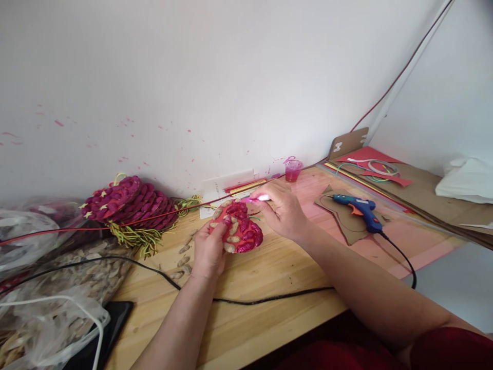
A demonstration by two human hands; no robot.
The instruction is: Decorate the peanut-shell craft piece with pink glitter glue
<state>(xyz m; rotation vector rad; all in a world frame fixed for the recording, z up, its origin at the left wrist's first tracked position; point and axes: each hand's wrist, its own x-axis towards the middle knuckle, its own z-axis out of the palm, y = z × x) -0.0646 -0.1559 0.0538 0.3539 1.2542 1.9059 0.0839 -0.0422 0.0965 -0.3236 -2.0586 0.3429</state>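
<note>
Red disc (239, 230), peanuts (233, 239) partly magenta

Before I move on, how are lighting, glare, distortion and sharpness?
Head view: soft light on the white wall; small glints on magenta parts of the peanut-covered piece; wide-angle stretching toward the edges; sharpness of the brush hard to judge.

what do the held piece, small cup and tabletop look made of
Held piece: apparently peanut shells on red backing, perhaps card; some glossy magenta, others bare, tan. Small cup: probably plastic, thin and translucent. Tabletop: wood or laminate, smooth, with pale grain.
</note>
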